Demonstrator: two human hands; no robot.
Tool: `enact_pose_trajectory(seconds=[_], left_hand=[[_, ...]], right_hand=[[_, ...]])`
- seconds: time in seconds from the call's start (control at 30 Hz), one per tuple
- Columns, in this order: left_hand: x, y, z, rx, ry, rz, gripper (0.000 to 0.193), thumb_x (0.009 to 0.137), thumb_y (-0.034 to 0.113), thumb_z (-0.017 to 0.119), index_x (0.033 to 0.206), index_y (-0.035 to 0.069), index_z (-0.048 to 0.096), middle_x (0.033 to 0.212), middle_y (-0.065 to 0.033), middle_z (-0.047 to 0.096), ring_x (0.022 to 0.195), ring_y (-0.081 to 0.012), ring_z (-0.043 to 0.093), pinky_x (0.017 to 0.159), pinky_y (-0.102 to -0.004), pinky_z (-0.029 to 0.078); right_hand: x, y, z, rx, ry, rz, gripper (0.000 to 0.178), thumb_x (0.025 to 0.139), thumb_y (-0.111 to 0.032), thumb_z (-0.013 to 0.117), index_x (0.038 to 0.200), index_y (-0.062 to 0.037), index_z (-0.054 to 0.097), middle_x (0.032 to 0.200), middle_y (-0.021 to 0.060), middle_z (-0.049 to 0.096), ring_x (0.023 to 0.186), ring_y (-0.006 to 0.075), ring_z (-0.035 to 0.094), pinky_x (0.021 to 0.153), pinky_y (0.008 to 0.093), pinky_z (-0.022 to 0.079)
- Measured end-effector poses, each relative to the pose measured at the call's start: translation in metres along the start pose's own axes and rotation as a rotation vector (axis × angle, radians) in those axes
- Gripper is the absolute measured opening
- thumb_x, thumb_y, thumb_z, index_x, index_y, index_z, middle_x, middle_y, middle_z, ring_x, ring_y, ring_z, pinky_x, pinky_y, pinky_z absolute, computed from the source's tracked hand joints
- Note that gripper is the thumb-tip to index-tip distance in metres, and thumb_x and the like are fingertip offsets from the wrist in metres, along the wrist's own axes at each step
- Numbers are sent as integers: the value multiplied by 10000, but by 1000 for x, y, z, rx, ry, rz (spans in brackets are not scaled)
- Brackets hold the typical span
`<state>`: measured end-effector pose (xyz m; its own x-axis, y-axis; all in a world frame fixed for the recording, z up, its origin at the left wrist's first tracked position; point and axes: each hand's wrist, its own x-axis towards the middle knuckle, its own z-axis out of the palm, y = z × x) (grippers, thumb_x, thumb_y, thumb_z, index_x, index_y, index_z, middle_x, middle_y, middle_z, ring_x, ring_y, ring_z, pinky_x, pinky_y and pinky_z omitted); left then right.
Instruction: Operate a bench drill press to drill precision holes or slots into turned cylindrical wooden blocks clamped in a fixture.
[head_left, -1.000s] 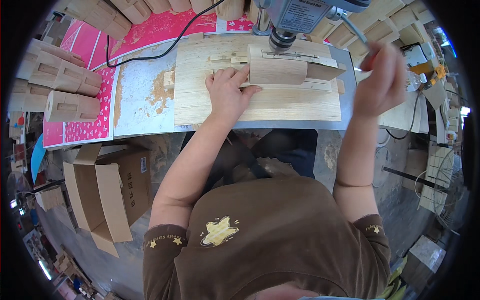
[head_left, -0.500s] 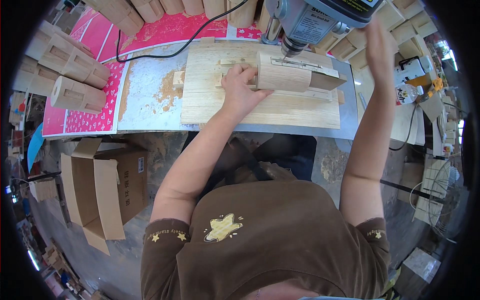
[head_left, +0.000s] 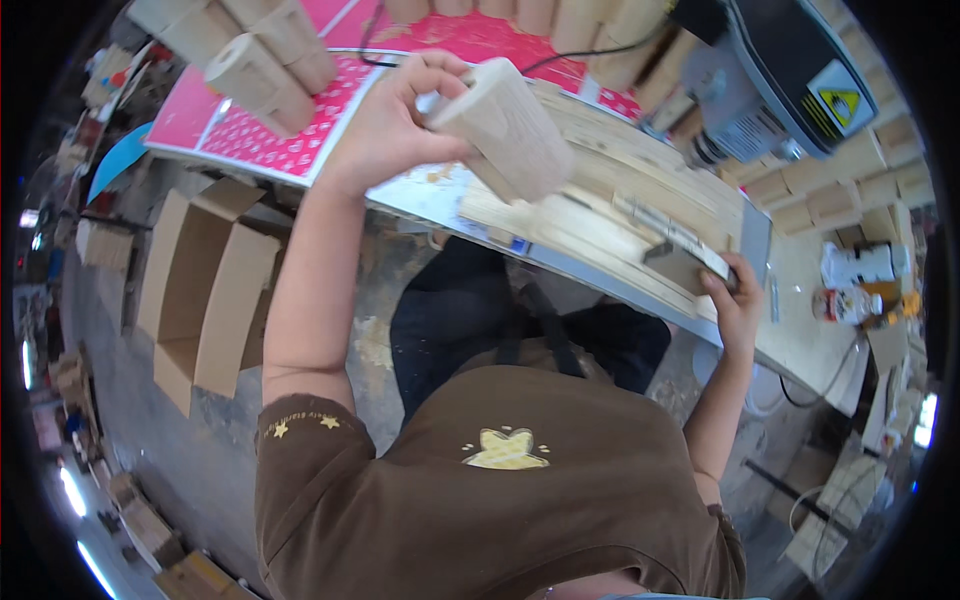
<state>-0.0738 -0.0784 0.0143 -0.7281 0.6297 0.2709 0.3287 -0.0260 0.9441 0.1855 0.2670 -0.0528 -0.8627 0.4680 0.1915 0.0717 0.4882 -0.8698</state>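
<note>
Lifted above the bench, my left hand [head_left: 400,130] is closed round one end of a pale wooden cylinder [head_left: 515,135], which is tilted with its flat end up. My right hand [head_left: 738,305] grips the near right end of a metal drilling jig [head_left: 672,228], thumb and fingers pinching it. A dark flat plate [head_left: 678,266] is part of this jig, low over the wooden board [head_left: 625,262]. The bench drill [head_left: 790,90] stands beyond the jig at the upper right, its chuck [head_left: 705,150] apart from both hands.
More wooden cylinders [head_left: 262,85] stand on the pink patterned sheet [head_left: 335,105] at left, with others along the back and right. A black cord [head_left: 590,52] crosses behind the board. A plastic bottle [head_left: 845,305] lies at right. An open cardboard box [head_left: 225,300] is on the floor.
My left hand has raised the wooden cylinder off the jig, toward the upper left. My right hand has come down from beside the drill to the jig's end. The view has turned.
</note>
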Motion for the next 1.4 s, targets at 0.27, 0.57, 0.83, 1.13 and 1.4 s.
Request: enact_pose_trajectory(seconds=[0.27, 0.57, 0.83, 1.13, 1.4], left_hand=[[9, 97, -129, 802, 336, 126, 345, 595, 90, 770, 902, 12, 632, 1184, -59, 523, 1036, -153, 536, 824, -285, 461], [46, 118, -244, 1180, 761, -148, 460, 542, 240, 775, 929, 6, 693, 849, -159, 673, 788, -235, 660, 776, -322, 508], [66, 55, -252, 1256, 805, -268, 453, 543, 263, 756, 939, 49, 705, 1009, -201, 623, 980, -337, 595, 886, -385, 475], [82, 39, -205, 1450, 1024, 231, 580, 641, 204, 701, 1181, 68, 538, 1135, -177, 526, 1101, -347, 486, 952, -413, 394], [191, 32, -162, 869, 836, 282, 661, 640, 300, 753, 1181, 11, 507, 1128, -197, 538, 1101, -322, 495, 945, -396, 403]], right_hand=[[-4, 3, 13, 107, 40, -31, 215, 728, -65, 689, 904, -29, 570, 871, 13, 545, 838, 113, 491, 759, 237, 384], [-11, 19, 18, 268, 32, -52, 234, 754, -89, 713, 917, -29, 555, 910, 25, 543, 846, 132, 490, 763, 250, 385], [-12, 15, 18, 278, 34, -6, 250, 754, -107, 728, 917, -33, 554, 899, 21, 537, 848, 127, 489, 758, 240, 385], [-9, 6, 24, 329, 74, -16, 244, 734, -92, 720, 903, -33, 553, 878, 23, 534, 821, 123, 497, 718, 241, 400], [-7, -3, 19, 328, 40, 23, 210, 703, -45, 691, 873, -28, 568, 856, 33, 552, 789, 118, 509, 702, 237, 403]])
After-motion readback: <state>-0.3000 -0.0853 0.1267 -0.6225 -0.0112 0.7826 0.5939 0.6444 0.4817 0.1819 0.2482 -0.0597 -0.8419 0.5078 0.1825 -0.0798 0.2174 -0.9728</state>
